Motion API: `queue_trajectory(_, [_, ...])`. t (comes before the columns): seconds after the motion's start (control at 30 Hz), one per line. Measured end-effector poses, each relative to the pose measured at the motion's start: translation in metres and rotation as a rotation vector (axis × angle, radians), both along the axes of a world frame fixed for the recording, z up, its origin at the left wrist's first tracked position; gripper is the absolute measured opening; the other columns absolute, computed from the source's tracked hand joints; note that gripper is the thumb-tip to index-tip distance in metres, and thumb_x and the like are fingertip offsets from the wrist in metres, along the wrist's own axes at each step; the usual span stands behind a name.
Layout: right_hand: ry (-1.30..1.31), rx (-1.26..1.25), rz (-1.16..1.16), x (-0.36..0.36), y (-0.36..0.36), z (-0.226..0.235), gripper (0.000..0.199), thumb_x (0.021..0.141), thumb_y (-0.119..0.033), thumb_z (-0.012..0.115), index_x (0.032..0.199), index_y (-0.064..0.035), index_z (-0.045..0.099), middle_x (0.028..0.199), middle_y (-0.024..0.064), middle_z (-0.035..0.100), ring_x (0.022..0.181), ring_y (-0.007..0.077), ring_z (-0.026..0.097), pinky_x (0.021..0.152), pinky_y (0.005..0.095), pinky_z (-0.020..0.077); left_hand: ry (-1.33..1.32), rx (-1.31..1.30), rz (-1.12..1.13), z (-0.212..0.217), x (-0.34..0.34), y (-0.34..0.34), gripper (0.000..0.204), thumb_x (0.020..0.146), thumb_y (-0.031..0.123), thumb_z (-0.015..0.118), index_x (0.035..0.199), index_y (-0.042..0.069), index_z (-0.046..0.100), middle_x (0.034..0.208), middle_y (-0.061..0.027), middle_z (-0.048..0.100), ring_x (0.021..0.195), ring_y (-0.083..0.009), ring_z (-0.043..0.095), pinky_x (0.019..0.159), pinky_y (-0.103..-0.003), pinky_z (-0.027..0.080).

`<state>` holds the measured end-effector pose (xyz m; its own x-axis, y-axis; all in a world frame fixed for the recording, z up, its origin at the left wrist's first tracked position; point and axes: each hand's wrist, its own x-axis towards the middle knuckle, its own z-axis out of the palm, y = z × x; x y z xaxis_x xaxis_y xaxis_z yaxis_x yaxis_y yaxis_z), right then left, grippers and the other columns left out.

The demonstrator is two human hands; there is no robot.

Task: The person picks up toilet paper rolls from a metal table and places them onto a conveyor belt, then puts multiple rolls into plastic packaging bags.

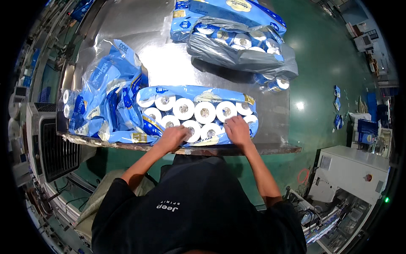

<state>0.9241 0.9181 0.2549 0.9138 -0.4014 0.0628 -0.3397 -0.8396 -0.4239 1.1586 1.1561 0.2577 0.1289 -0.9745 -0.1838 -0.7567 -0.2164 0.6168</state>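
Observation:
A blue plastic bag lies along the near edge of the metal table, its long mouth facing up. Inside it, white toilet paper rolls stand in two rows, their cores showing. My left hand is closed at the bag's near side, its fingertips by a front-row roll. Farther right, my right hand has its fingers curled down over the same near side, beside the rolls. Both hands appear to grip the film, though the fingertips are partly hidden.
Crumpled blue packaging bags heap up on the left of the table. At the back right sits a grey plastic bag of rolls, with loose rolls beside it. A white machine cabinet stands on the right.

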Motion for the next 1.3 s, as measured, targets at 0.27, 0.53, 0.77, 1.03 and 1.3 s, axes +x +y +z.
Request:
queue_trajectory(0.27, [0.082, -0.147, 0.225, 0.015, -0.014, 0.007, 0.044, 0.083, -0.025, 0.077, 0.122, -0.0088, 0.065, 0.111, 0.0175, 0.063, 0.105, 0.0336, 0.058, 0.095, 0.0458, 0.0469, -0.351, -0.147, 0.08, -0.006, 0.014, -0.042, 0.043, 0.079, 0.024, 0.081, 0.119, 0.015, 0.067, 0.122, -0.0173, 0.06, 0.114, -0.0356, 0.056, 0.095, -0.047, 0.048])
queue_trajectory(0.53, [0.173, -0.218, 0.213, 0.028, 0.005, -0.028, 0.05, 0.076, -0.052, 0.077, 0.099, -0.0075, 0.079, 0.126, 0.0344, 0.059, 0.126, 0.0498, 0.05, 0.109, 0.0558, 0.0391, -0.401, -0.282, -0.122, -0.046, 0.024, -0.055, 0.021, 0.082, 0.02, 0.065, 0.086, 0.0, 0.069, 0.102, -0.0235, 0.061, 0.101, -0.0402, 0.058, 0.091, -0.05, 0.048])
queue_trajectory(0.77, [0.115, -0.164, 0.2, 0.048, 0.003, -0.017, 0.042, 0.068, -0.045, 0.078, 0.081, -0.0058, 0.078, 0.092, 0.0225, 0.061, 0.098, 0.0391, 0.053, 0.087, 0.051, 0.042, -0.482, -0.241, -0.043, -0.057, 0.016, -0.066, 0.022, 0.076, 0.025, 0.066, 0.071, 0.005, 0.072, 0.091, -0.0198, 0.06, 0.097, -0.0359, 0.056, 0.086, -0.047, 0.045])
queue_trajectory(1.03, [-0.129, -0.215, 0.111, 0.058, -0.006, 0.107, 0.033, 0.066, -0.035, 0.083, 0.083, -0.0073, 0.077, 0.086, 0.0179, 0.057, 0.091, 0.0371, 0.055, 0.079, 0.0498, 0.0445, -0.43, -0.204, -0.029, -0.055, 0.025, -0.051, 0.025, 0.078, 0.029, 0.069, 0.083, 0.005, 0.075, 0.091, -0.0205, 0.059, 0.095, -0.0382, 0.058, 0.082, -0.049, 0.047])
queue_trajectory(1.3, [-0.65, -0.059, -0.793, -0.101, 0.043, 0.148, 0.037, 0.07, -0.011, 0.083, 0.103, 0.002, 0.073, 0.107, 0.0175, 0.061, 0.102, 0.0347, 0.059, 0.089, 0.0447, 0.05, -0.236, -0.424, 0.107, 0.056, 0.031, -0.061, 0.043, 0.07, 0.03, 0.084, 0.105, 0.007, 0.074, 0.1, -0.0227, 0.055, 0.095, -0.0403, 0.055, 0.077, -0.052, 0.044])
